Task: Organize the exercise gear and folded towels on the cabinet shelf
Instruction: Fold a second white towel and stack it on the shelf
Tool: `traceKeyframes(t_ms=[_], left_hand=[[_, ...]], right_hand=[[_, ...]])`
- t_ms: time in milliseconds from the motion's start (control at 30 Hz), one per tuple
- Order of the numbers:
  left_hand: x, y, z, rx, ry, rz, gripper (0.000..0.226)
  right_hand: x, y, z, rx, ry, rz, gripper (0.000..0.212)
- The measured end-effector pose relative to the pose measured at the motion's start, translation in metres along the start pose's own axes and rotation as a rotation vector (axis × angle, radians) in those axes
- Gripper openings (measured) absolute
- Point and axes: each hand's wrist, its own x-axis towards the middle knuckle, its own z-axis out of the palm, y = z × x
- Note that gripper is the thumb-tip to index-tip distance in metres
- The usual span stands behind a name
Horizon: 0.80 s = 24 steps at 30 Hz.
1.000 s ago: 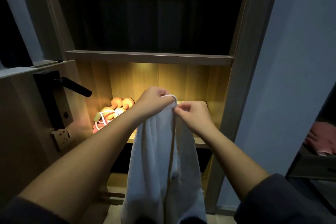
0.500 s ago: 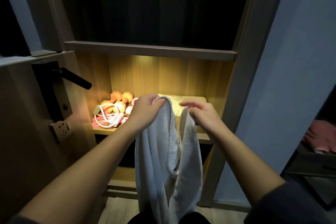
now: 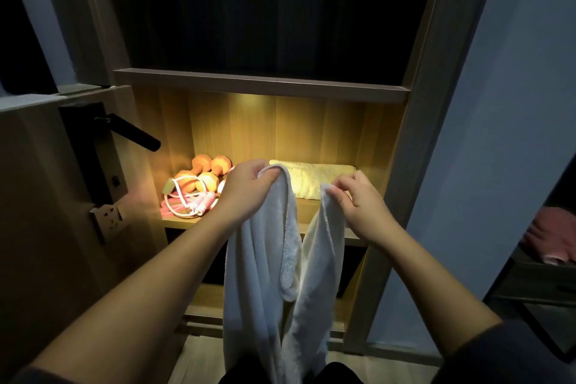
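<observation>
Hanging limp in front of the lit shelf (image 3: pixel 184 221), the white towel (image 3: pixel 255 274) is soft, light and floppy, its long axis pointing straight down, so hold it by the top corners, where your left hand (image 3: pixel 249 188) curls round one and your right hand (image 3: pixel 358 207) pinches the other.

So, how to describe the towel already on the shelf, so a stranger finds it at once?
Find the lit cabinet shelf. On its right half lies the folded towel. Unlike the orange dumbbells to its left and the hanging white towel, it is flat and yellowish.
</observation>
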Motion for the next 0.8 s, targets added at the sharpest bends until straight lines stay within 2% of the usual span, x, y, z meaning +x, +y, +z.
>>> traceKeyframes(t_ms=[100,300,367,467,567,633,733,800], left_hand=[[0.002,0.0,-0.003,-0.01,-0.001,0.004,0.034],[0.004,-0.001,-0.004,-0.019,-0.015,0.001,0.032],[0.004,-0.001,-0.004,-0.033,-0.05,-0.004,0.032],[0.003,0.004,0.0,-0.047,-0.134,0.016,0.033],[0.004,0.015,0.006,-0.018,-0.181,0.058,0.036],[0.004,0.021,0.006,-0.018,-0.191,0.093,0.039],[0.004,0.02,0.003,0.032,-0.176,0.122,0.039],[0.001,0.015,0.003,0.107,-0.169,0.119,0.042]], right_hand=[[-0.004,0.004,0.007,0.108,-0.054,0.03,0.027],[-0.009,0.005,0.005,0.252,-0.065,-0.075,0.031],[-0.011,0.0,0.005,0.318,-0.036,-0.083,0.028],[-0.011,-0.012,0.009,0.367,-0.001,-0.048,0.035],[-0.001,-0.024,0.019,0.196,0.003,0.002,0.03],[0.004,-0.03,0.022,0.072,0.044,-0.004,0.016],[0.008,-0.03,0.019,0.091,0.208,0.009,0.031],[0.011,-0.03,0.015,0.114,0.285,0.014,0.029]])
